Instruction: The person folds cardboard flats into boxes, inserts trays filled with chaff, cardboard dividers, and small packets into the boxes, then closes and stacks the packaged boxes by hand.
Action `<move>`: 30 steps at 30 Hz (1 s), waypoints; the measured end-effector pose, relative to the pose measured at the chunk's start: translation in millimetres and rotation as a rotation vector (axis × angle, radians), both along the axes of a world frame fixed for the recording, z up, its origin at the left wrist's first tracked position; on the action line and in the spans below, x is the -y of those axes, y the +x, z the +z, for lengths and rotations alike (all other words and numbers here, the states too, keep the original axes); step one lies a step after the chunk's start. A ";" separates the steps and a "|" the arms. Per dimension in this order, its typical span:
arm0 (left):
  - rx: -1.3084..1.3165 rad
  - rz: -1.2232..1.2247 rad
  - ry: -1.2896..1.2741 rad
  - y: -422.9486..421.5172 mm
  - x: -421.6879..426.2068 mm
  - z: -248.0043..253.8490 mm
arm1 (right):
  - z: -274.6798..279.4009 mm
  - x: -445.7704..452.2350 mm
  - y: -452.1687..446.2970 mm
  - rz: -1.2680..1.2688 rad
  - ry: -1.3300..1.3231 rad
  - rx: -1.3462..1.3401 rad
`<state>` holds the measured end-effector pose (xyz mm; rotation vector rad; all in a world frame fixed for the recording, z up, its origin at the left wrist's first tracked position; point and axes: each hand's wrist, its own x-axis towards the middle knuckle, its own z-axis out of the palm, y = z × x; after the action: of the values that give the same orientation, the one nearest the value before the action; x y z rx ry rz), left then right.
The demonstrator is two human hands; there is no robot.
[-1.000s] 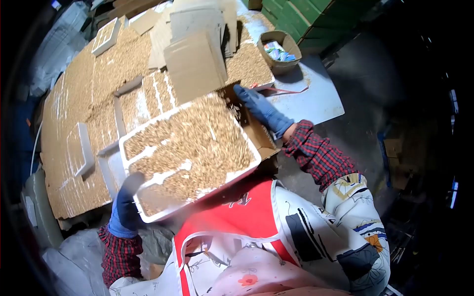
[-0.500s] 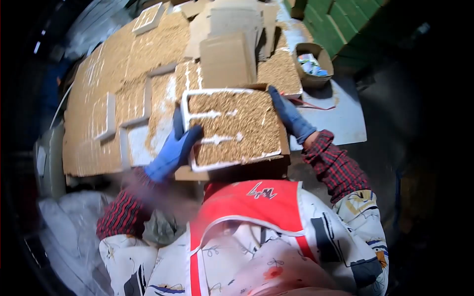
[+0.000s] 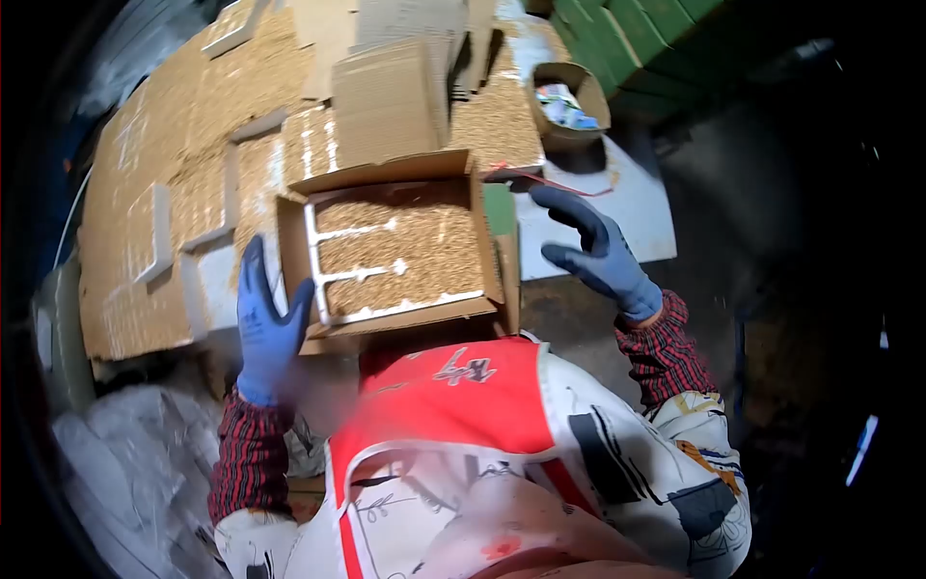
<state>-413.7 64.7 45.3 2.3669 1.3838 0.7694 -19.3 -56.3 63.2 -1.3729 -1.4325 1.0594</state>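
A white foam tray (image 3: pixel 313 253) full of brown grain-like material (image 3: pixel 415 246) lies inside an open cardboard box (image 3: pixel 292 232) in front of me. White divider ridges show through the filling. My left hand (image 3: pixel 268 333), in a blue-grey glove, is just off the box's left side, fingers and thumb spread, holding nothing. To the right of the box and clear of it, my right hand (image 3: pixel 603 259) is raised in a matching glove. Its fingers are curved and apart, with nothing in them.
Flattened cardboard sheets (image 3: pixel 386 101) lie stacked behind the box, among more grain-covered trays on the table. A bin (image 3: pixel 600 108) with small packets stands at the back right, near green crates (image 3: pixel 627 43). A red strap (image 3: pixel 564 183) crosses the white tabletop. Clear plastic (image 3: pixel 135 463) lies lower left.
The filled tray, held between both hands above the box, has gone down into it. Both hands have let go and moved outward. The whole view has shifted somewhat.
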 end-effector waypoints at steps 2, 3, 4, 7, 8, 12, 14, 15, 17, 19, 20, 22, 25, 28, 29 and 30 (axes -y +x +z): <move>0.248 0.016 -0.368 -2.3 2.0 -25.1 | 23.3 26.3 13.1 0.283 0.026 0.071; 0.405 0.039 -0.602 -0.2 5.7 -24.6 | 32.7 36.9 10.7 0.459 0.010 0.043; 0.329 0.050 -0.539 0.7 7.2 -28.1 | 45.5 39.2 -0.6 0.571 0.019 0.107; 0.185 0.070 -0.404 -0.2 5.8 -35.9 | 41.3 46.6 -20.4 0.557 0.229 0.288; 0.257 0.061 -0.460 0.1 4.2 -37.1 | 38.7 48.2 -22.1 0.552 0.241 0.289; 0.278 0.054 -0.493 5.8 5.9 -27.8 | 36.0 57.4 -16.2 0.450 0.284 0.423; 0.285 0.054 -0.492 4.2 5.3 -32.3 | 35.7 71.1 -0.4 0.338 0.136 0.375; 0.306 0.051 -0.502 4.6 5.4 -32.5 | 37.9 77.3 3.8 0.338 0.143 0.371; 0.326 0.070 -0.518 4.1 7.5 -31.2 | 44.0 89.5 10.3 0.417 -0.060 0.386; 0.292 0.091 -0.473 1.5 5.4 -39.5 | 48.4 94.0 22.6 0.390 -0.041 0.361; 0.254 0.099 -0.441 -3.7 3.0 -48.9 | 55.3 94.3 32.5 0.346 -0.084 0.271; 0.216 0.073 -0.441 -7.9 -1.5 -55.5 | 68.0 94.2 42.6 0.332 -0.172 0.172; 0.165 0.019 -0.272 -6.4 -1.3 -62.1 | 79.5 86.0 47.4 0.440 -0.145 0.278; 0.398 0.032 -0.448 -1.1 0.3 -53.5 | 69.6 70.8 50.2 0.452 -0.151 0.139; 0.428 0.027 -0.467 -0.3 1.0 -51.7 | 62.9 61.6 48.0 0.525 -0.434 -0.064; 0.445 0.019 -0.472 0.2 2.9 -49.7 | 52.1 47.9 56.6 0.531 -0.420 -0.049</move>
<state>-413.5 61.8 -4.3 1.7013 1.2299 0.8048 37.4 -104.2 115.3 -1.2550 -1.6454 1.8049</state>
